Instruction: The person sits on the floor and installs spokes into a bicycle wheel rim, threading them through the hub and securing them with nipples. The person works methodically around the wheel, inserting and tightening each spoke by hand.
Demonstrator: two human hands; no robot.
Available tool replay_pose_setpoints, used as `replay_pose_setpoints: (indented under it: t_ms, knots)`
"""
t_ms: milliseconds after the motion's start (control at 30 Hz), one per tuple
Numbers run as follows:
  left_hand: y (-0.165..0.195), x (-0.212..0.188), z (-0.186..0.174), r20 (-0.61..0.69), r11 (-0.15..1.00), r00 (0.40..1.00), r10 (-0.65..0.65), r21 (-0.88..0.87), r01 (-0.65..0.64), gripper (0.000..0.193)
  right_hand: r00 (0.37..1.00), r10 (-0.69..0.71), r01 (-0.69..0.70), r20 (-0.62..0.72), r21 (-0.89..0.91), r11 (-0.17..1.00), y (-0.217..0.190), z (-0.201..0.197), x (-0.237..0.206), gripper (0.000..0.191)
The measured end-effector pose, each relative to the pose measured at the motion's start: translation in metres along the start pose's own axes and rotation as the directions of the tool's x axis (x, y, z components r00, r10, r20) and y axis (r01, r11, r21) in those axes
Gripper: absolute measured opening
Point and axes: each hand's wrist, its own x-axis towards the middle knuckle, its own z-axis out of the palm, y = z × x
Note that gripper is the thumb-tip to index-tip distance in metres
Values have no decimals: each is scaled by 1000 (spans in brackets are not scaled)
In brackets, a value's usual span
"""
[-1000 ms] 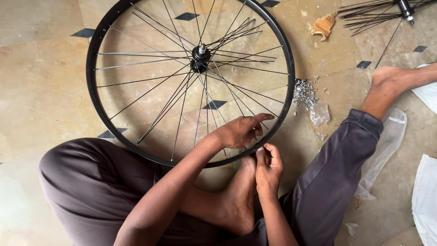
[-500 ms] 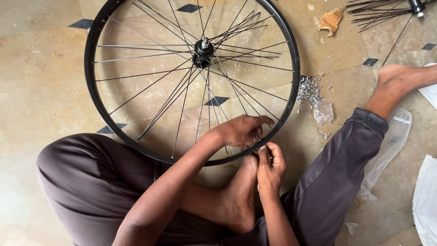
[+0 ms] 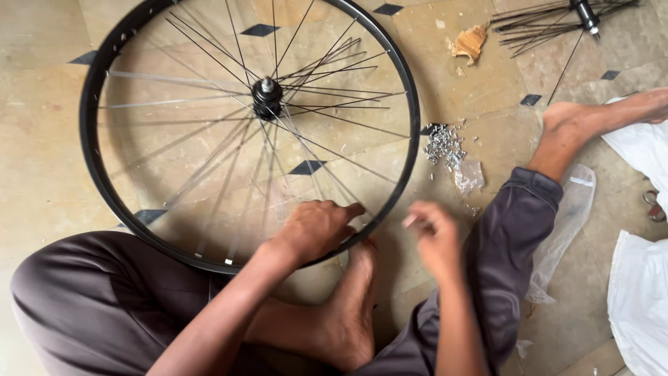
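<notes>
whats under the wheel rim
Tan tiled floor with dark diamond insets shows through the spokes. The left hand covers the near wheel rim; beneath it is hidden.

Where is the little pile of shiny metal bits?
The pile of small metal bits lies on the floor just right of the wheel rim, above the right hand.

Nipple pile (image 3: 444, 145) right of wheel (image 3: 249, 132)

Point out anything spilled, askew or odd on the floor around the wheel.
Small silver bits lie scattered loose on the floor tiles right of the wheel rim, spilling beyond a crumpled plastic bag. A torn brown scrap lies above them. Several spokes bunch unevenly near the hub.
</notes>
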Motion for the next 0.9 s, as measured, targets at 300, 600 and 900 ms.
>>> replay_pose_setpoints:
  t_ms: [300,600,900]
  knots:
    - [-19,-17,-6,-104,1000,995,-12,5,13,46,982,44,-92,-186,-259,962,70,4,84,15]
    - [-20,17,4,10,807,975,-224,-558,191,28,978,67,-148,-200,-421,895,67,7,81,8]
    - [-16,28,23,-30,887,994,-104,-455,79,18,996,5,-5,-85,-4,1000,-25,20,0,51]
